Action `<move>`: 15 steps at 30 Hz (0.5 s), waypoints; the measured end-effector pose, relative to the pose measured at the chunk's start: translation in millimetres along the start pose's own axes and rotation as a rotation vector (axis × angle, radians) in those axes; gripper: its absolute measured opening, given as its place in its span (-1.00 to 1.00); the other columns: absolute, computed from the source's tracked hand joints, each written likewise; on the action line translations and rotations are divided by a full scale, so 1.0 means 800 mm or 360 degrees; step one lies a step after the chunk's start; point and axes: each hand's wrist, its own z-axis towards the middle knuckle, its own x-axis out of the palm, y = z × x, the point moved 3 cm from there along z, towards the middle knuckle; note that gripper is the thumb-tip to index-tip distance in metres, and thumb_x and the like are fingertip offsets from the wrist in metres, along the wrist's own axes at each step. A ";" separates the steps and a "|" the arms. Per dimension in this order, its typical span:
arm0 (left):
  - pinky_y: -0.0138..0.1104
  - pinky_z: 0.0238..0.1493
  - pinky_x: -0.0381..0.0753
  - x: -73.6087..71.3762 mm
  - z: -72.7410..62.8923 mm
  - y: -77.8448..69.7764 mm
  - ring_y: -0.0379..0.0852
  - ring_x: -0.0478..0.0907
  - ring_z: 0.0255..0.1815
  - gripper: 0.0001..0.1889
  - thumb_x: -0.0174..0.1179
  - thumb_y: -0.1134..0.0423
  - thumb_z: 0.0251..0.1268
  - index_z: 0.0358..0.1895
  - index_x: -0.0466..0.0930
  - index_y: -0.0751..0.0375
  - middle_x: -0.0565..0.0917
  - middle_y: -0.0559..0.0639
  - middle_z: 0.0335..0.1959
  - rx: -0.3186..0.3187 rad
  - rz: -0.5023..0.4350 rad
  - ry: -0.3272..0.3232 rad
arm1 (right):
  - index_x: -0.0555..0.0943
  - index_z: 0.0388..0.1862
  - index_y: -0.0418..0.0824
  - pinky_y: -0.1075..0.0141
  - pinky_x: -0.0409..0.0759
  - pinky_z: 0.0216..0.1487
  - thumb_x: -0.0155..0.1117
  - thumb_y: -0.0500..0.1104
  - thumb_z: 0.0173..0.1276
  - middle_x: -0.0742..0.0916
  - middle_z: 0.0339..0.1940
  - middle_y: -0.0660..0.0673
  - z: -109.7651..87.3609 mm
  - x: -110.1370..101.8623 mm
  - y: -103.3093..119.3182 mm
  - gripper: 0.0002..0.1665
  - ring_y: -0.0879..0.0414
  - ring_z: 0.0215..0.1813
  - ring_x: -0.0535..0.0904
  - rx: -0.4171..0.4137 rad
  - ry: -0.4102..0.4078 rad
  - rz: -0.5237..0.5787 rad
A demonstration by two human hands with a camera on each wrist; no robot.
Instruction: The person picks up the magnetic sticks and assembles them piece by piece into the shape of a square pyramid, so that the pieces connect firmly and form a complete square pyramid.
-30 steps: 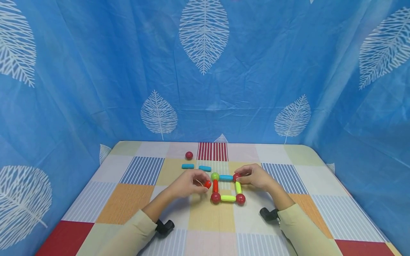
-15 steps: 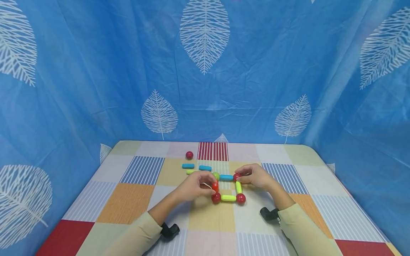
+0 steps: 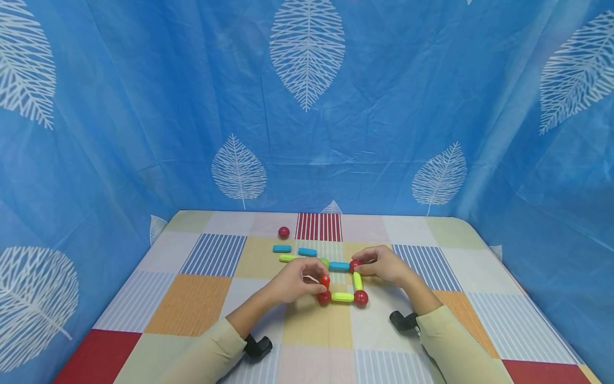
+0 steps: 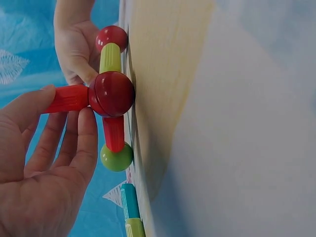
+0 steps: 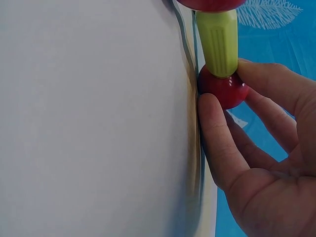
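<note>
My left hand (image 3: 296, 280) pinches a red magnetic rod (image 4: 71, 98) between thumb and fingers. The rod stands up from the near-left red ball (image 3: 324, 297), its lower end right at the ball. My right hand (image 3: 381, 264) grips the far-right red ball (image 5: 232, 94). These balls are corners of a flat square on the table, with another red ball (image 3: 361, 298) near right and a green ball (image 4: 117, 157) far left. Its sides are a blue rod (image 3: 339, 266), two yellow-green rods (image 3: 342, 297) and a flat red rod (image 4: 114, 134), hidden by my left hand in the head view.
Two loose blue rods (image 3: 282, 249) and a yellow-green rod (image 3: 288, 258) lie beyond my left hand. A spare red ball (image 3: 284, 232) sits farther back. A patchwork cloth (image 3: 192, 298) covers the table, and a blue leaf-print curtain (image 3: 374, 133) hangs around it.
My left hand has moved right, bringing the red rod from beside the square onto the near-left ball and turning it upright. My right hand stays on its ball.
</note>
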 end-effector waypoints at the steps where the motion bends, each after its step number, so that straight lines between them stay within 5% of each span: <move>1: -0.26 0.09 0.73 0.000 0.000 0.000 -0.18 0.66 -0.05 -0.78 0.47 0.30 0.22 -0.15 0.66 -0.06 0.72 -0.18 -0.18 0.0000 0.0001 -0.0002 | 0.73 0.10 -0.21 0.23 0.73 -0.05 0.44 -0.22 0.34 0.78 0.01 -0.16 0.000 0.000 0.000 -0.65 0.02 -0.04 0.63 -0.0001 0.0001 0.0000; 15: -0.25 0.12 0.72 -0.022 -0.003 0.007 -0.15 0.68 -0.05 -0.72 0.45 0.36 0.22 -0.02 0.68 0.07 0.76 -0.05 -0.12 0.0003 0.0027 0.0048 | 0.75 0.06 -0.20 0.25 0.72 -0.12 0.47 -0.22 0.31 0.78 -0.05 -0.12 0.000 0.000 -0.001 -0.66 0.02 -0.09 0.60 0.0010 -0.0017 0.0007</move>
